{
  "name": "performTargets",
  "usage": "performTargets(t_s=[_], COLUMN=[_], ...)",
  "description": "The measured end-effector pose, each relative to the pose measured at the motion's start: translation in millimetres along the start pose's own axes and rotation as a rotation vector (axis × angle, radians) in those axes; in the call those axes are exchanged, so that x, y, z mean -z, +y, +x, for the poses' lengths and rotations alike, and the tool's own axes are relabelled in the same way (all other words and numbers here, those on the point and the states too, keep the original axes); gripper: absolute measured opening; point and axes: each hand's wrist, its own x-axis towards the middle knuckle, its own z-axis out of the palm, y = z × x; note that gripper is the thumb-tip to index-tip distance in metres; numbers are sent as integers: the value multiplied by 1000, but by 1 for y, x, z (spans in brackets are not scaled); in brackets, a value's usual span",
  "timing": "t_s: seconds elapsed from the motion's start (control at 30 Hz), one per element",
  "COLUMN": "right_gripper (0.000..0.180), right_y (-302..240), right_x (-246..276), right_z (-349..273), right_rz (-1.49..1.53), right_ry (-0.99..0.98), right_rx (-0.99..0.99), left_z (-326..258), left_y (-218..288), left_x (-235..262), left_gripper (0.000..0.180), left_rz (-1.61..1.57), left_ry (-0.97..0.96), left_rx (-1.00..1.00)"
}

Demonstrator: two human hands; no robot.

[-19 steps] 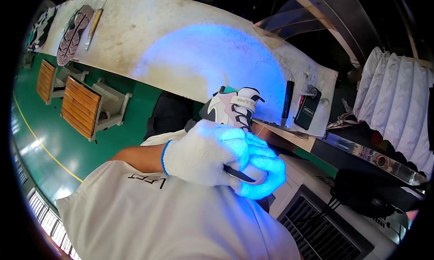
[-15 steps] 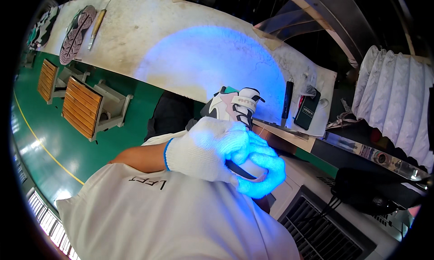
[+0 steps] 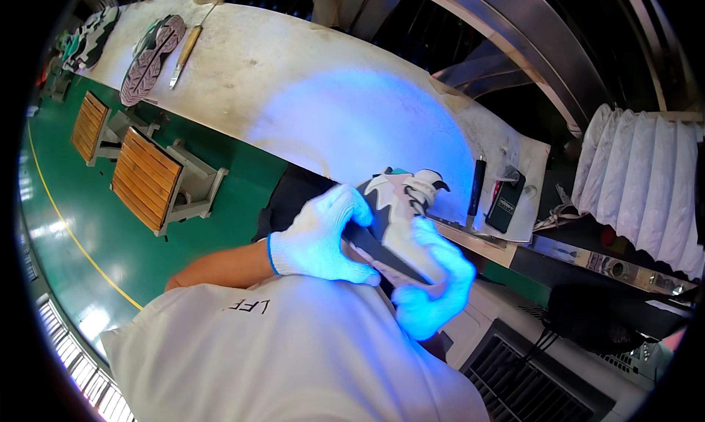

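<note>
— Sneaker (image 3: 400, 216), where is it exactly?

— Just right of the frame's centre, held up in front of the bench (image 3: 294, 92), between two white-gloved hands. The left hand (image 3: 323, 238) wraps over its lower-left end, fingers (image 3: 352, 205) curled down across the upper. The right hand (image 3: 433, 290) cups it from below and to the right, glowing blue in the lamp light, fingers bent up along the sole edge.

— So both are closed on it?

— Yes, both grip the sneaker; neither hand is spread open.

— Which way does it run?

— Its long axis goes diagonally, from lower left up to upper right. The end with the tongue and collar points toward the upper right, at the dark pen-like tool (image 3: 476, 191) and the black phone-like device (image 3: 507, 202) lying on the bench.

— How does it look?

— White and pale grey panels with black trim, a dark sole edge showing along the underside. Blue light washes over it and the bench behind.

— Anything else nearby?

— A loose shoe sole (image 3: 150, 59) and a knife (image 3: 183, 51) lie at the upper left.
</note>
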Motion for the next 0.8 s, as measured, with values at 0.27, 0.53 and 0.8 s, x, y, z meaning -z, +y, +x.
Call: performTargets(t_s=[0.27, 0.53, 0.8], right_gripper=[81, 72, 70], right_y=[-10, -7, -4], right_x=[-19, -17, 16], right_z=[29, 49, 42], right_rz=[-150, -68, 19], right_ry=[-252, -432, -438], right_rx=[170, 180, 127], left_z=[-3, 12, 62], left_y=[42, 32, 27], left_x=[22, 46, 24], left_gripper=[41, 23, 21], left_rz=[-159, 37, -29], left_ry=[152, -106, -398], left_rx=[-123, -512, -630])
